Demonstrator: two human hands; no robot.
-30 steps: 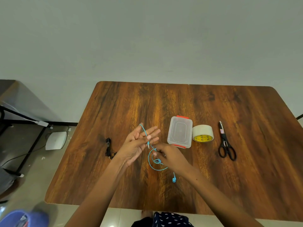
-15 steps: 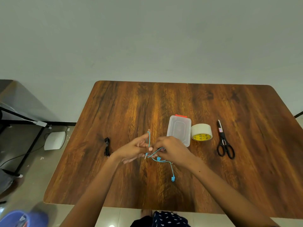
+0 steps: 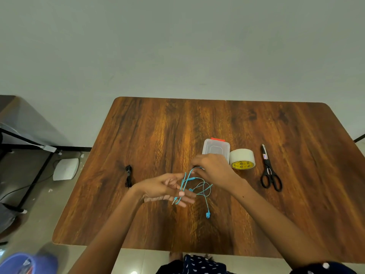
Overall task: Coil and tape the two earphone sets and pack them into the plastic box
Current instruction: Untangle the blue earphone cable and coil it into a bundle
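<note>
My left hand (image 3: 166, 187) is held flat over the table with its fingers stretched out, and the blue earphone set (image 3: 197, 186) is looped round those fingers. My right hand (image 3: 214, 170) pinches the blue cord just beyond the left fingertips. One blue earbud (image 3: 207, 215) dangles below on its cord. The black earphone set (image 3: 128, 176) lies bunched on the wooden table (image 3: 158, 125) to the left of my left wrist. The clear plastic box (image 3: 216, 148) with a red clasp stands closed behind my right hand, which hides its near end.
A roll of pale tape (image 3: 242, 159) stands right of the box, and black scissors (image 3: 269, 172) lie further right. Off the table's left edge are a white device (image 3: 65, 169) on the floor and a dark frame (image 3: 23, 139).
My right hand moved up and away from the left fingers, drawing the blue cord over them into another loop. My left fingers spread out flatter, and the earbud still dangles.
</note>
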